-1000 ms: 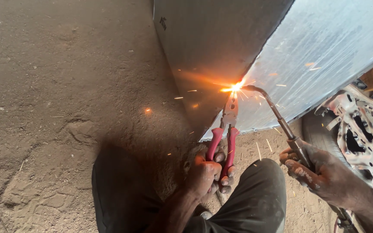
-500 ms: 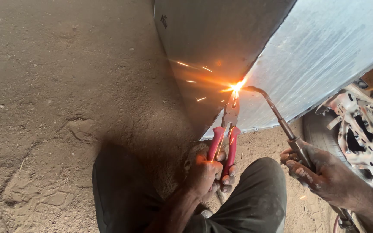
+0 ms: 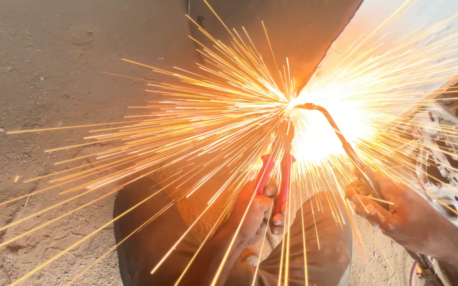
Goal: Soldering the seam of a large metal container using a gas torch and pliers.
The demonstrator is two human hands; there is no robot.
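Note:
My left hand (image 3: 255,212) grips red-handled pliers (image 3: 275,177) whose jaws point up at the corner edge of a large sheet-metal box (image 3: 271,32). In my right hand (image 3: 393,209) is a gas torch (image 3: 340,135) with a curved tip that meets the same edge just right of the plier jaws. A wide burst of orange sparks (image 3: 292,106) flies out from that spot in all directions and hides the jaws and part of the metal. My knee in dark trousers (image 3: 314,249) sits below both hands.
Bare sandy ground (image 3: 54,106) stretches to the left. A perforated metal wheel part (image 3: 451,164) lies at the right edge, close to my right forearm. A hose (image 3: 414,270) trails down from the torch.
The small glow with a few sparks at the box edge has erupted into a large shower of sparks. Both hands stay in nearly the same place.

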